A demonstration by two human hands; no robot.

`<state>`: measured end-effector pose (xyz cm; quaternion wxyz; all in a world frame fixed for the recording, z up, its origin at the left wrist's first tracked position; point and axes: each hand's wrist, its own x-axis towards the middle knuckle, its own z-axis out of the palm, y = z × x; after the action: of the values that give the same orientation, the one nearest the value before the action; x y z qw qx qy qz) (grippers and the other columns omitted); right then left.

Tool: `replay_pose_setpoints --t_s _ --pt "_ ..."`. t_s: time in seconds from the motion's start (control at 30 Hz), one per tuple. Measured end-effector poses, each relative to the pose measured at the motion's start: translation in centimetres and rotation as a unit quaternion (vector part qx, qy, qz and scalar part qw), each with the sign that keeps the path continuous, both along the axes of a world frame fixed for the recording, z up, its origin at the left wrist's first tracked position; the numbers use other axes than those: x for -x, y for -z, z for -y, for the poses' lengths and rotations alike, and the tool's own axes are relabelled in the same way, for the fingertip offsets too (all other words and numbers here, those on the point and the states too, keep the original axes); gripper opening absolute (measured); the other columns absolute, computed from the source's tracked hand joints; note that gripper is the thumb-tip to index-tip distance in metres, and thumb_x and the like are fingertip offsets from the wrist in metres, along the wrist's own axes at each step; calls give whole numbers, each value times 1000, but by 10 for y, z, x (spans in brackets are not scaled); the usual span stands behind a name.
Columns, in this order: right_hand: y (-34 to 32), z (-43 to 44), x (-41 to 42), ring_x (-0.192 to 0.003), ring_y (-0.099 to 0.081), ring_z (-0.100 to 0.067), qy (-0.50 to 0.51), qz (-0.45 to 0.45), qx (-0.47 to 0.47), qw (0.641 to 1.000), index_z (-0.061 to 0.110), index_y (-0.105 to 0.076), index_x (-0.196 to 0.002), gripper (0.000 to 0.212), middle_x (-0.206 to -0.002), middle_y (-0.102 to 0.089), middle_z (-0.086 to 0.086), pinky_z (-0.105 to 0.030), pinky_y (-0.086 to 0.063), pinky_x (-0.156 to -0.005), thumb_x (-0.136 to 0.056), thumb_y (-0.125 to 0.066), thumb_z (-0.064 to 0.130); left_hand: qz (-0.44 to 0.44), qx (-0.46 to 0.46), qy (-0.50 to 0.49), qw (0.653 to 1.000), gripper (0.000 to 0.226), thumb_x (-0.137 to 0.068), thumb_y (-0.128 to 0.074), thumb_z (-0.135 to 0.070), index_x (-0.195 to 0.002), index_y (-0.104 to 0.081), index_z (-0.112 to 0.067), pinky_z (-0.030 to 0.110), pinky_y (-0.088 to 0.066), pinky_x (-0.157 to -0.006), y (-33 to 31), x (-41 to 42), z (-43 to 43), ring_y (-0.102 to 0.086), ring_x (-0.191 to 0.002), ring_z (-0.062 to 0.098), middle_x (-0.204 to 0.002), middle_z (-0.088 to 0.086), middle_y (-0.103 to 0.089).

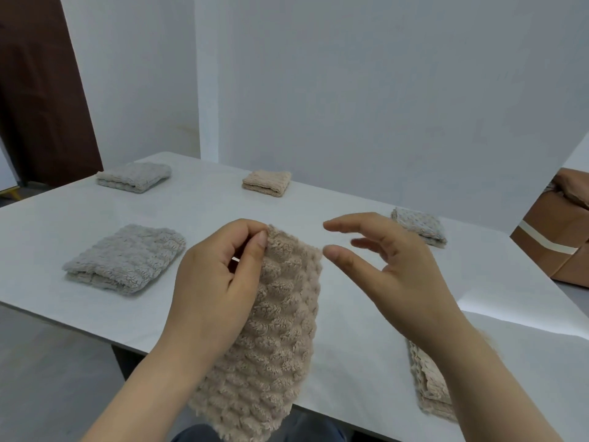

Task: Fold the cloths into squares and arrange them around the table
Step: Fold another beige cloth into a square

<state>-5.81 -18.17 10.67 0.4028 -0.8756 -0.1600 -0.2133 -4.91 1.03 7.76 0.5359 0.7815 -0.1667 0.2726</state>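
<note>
My left hand [220,282] pinches the top corner of a beige bobbled cloth [274,339], which hangs down over the near edge of the white table [350,314]. My right hand [389,266] hovers just right of the cloth's top edge, fingers spread and holding nothing. Folded cloths lie around the table: a grey one [127,260] at the left, a grey one [135,176] at the far left, a beige one [267,182] at the far middle, a grey one [419,225] at the right, and a beige one [430,384] near my right forearm, partly hidden.
A white wall stands right behind the table. A brown cardboard box [554,237] with tape sits beyond the table's right end. A dark door [41,100] is at the far left. Grey floor shows below the table's near-left edge.
</note>
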Motion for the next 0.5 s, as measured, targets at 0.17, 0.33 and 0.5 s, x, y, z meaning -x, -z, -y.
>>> replay_pose_setpoints --t_s 0.17,0.33,0.5 --pt "2 -6 -7 -117 -54 6 -51 -63 20 996 36 -65 -114 30 -116 -64 26 -29 -45 -103 -87 -60 47 -7 -9 9 1000 19 -91 -47 -30 -82 -65 -31 8 -40 -55 -3 3 3 -60 -72 10 -76 -12 -65" --pt "1 -12 -9 -103 -64 -6 -78 -93 -10 993 30 -71 -97 13 -101 -70 17 -46 -50 -95 -88 -65 38 0 -19 15 1000 19 -91 -49 -29 -81 -64 -32 4 -37 -55 -6 5 4 -58 -67 3 -71 -20 -63" --pt "3 -9 -9 -105 -62 -6 -91 -102 -32 990 29 -65 -94 10 -99 -69 14 -37 -45 -103 -86 -69 34 -6 -24 25 999 19 -90 -49 -28 -80 -65 -31 4 -37 -55 -7 6 8 -59 -67 2 -72 -21 -64"
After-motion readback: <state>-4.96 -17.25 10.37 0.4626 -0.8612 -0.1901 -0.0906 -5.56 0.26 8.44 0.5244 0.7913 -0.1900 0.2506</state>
